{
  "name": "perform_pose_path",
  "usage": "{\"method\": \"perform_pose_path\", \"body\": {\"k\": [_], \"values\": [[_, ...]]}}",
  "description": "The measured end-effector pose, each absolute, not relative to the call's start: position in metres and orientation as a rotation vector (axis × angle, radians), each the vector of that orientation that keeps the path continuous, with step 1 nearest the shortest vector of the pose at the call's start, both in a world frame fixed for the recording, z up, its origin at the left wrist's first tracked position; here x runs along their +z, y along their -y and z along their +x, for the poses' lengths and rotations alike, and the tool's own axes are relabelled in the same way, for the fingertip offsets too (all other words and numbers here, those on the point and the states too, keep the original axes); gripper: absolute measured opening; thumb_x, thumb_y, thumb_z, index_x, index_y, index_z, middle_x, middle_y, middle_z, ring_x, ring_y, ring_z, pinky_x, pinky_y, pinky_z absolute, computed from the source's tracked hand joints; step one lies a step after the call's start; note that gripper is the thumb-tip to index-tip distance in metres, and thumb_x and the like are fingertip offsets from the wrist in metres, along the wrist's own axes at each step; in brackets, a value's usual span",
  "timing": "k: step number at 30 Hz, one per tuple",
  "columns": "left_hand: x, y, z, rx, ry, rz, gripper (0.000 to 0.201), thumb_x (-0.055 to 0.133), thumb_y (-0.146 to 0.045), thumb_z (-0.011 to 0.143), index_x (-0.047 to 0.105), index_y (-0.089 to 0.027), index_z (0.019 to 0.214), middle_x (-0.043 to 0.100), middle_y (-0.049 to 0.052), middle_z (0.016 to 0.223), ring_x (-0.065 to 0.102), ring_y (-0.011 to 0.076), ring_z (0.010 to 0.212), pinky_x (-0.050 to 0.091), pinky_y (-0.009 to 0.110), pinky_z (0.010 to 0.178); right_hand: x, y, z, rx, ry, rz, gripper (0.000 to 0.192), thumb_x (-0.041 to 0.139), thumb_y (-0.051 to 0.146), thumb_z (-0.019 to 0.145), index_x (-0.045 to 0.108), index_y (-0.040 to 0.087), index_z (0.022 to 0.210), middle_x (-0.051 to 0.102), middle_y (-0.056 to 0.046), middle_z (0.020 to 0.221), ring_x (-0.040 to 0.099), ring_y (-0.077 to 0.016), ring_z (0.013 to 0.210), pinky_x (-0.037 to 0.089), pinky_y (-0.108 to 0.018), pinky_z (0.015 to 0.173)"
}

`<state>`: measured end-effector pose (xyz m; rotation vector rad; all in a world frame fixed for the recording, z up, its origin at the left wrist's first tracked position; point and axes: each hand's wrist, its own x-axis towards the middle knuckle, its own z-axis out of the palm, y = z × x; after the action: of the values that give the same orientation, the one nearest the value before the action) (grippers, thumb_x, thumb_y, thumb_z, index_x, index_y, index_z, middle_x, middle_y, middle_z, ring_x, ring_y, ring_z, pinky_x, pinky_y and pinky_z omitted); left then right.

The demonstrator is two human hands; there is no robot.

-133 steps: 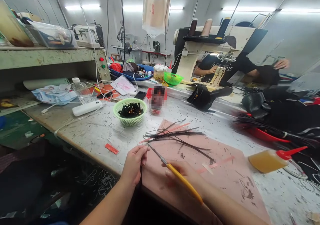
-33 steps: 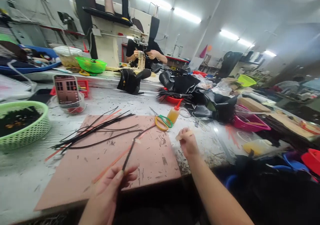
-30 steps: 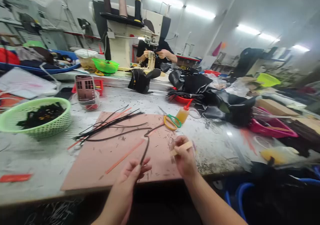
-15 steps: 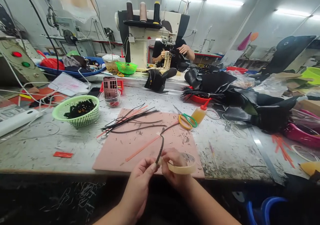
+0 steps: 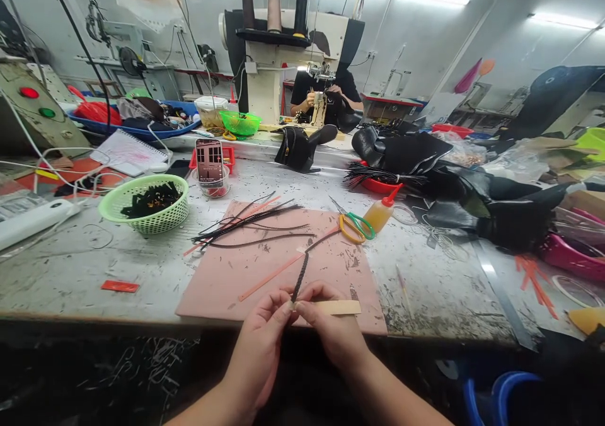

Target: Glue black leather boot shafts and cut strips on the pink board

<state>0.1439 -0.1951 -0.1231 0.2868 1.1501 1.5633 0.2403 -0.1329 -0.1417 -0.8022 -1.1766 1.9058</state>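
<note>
A: How was the braided cord held?

B: The left hand pinched its lower end between thumb and fingertips, above the near edge of the pink mat. The cord was thin, black and plaited.

A: And the right hand?

B: It was closed on a flat beige tape roll, seen edge-on. Whether tape touched the cord could not be determined.

Left hand and right hand meeting at the near edge of a pink mat, pinching the lower end of a black braided cord. Roll of beige tape held in the right hand, edge-on. Farther back on the mat: loose black strips, yellow-and-green scissors, glue bottle; green basket to the left.
</note>
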Motion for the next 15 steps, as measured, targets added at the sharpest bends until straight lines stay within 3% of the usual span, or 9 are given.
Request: {"method": "perform_pose_path", "body": {"k": [4,9,15], "values": [[-0.128,0.196,0.143,1.553,-1.201,0.325,0.024,0.075,-0.034,0.059,0.059,-0.018,0.064,0.058,0.002,0.085,0.054,0.0195,0.087,0.043,0.028,0.079,-0.141,0.133,0.238,1.934,1.126,-0.826,0.024,0.077,0.032,0.055,0.056,0.02,0.061,0.062,0.002,0.055,0.058,-0.0143,0.053,0.049,-0.029,0.056],[-0.134,0.198,0.139,1.55,-1.348,0.562,0.016,0.065,-0.034,0.071,0.059,-0.019,0.068,0.056,0.002,0.098,0.05,0.0213,0.1,0.039,0.027,0.085,-0.137,0.132,0.239,1.878,1.154,-0.883,0.024,0.077,0.031,0.053,0.057,0.019,0.058,0.061,0.002,0.057,0.054,-0.0124,0.054,0.046,-0.026,0.055],[-0.127,0.199,0.133,1.521,-1.616,0.992,0.013,0.059,-0.027,0.075,0.063,-0.022,0.064,0.057,0.005,0.088,0.052,0.0234,0.095,0.041,0.027,0.083,-0.135,0.133,0.24,1.818,1.249,-0.922,0.023,0.077,0.031,0.055,0.058,0.019,0.059,0.055,0.004,0.056,0.046,-0.0101,0.053,0.04,-0.024,0.053]]}}
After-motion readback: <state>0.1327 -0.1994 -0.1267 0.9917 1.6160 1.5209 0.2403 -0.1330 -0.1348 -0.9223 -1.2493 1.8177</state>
